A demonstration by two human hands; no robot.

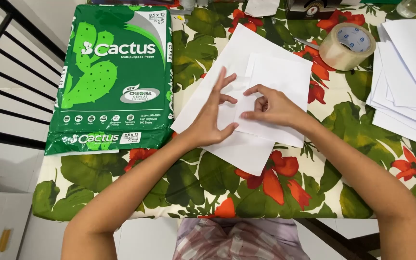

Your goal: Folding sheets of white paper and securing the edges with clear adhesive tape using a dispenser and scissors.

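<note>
A white sheet of paper (237, 149) lies at an angle on the flower-patterned tablecloth (188, 183). A smaller folded white piece (285, 77) lies on top of it. My left hand (213, 115) rests on the sheet with fingers spread, thumb near the folded piece's lower edge. Beside it, my right hand (270, 107) presses on the folded piece, index finger pointing left along the fold toward the left hand.
A green wrapped ream of paper (111, 77) lies at the left. A roll of brown packing tape (346, 45) sits at the upper right, and a fanned stack of white sheets (410, 77) covers the right edge. A black railing stands left of the table.
</note>
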